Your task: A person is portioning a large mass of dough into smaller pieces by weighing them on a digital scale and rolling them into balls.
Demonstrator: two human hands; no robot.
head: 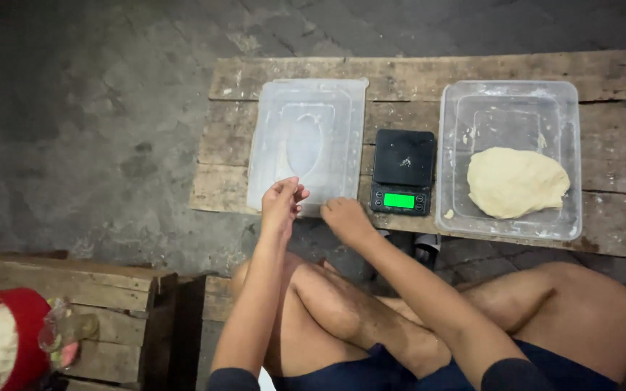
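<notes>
Clear plastic forms the flat lid (313, 137) that lies on the left part of our wooden board (414, 76), smeared pale at its middle. Our left hand (281, 203) hovers at the lid's near edge, fingers pinched together; we cannot tell whether they hold anything. Our right hand (345, 217) rests loosely curled just beside it, at the board's near edge, holding nothing that we can see. A small black scale (403, 171) with a lit green display stands between the lid and a clear plastic tub (508, 94). A pale lump of dough (516, 182) lies inside the tub, toward its near right corner. A red container (27, 318) of white powder sits on a wooden crate (103, 289) at lower left.
</notes>
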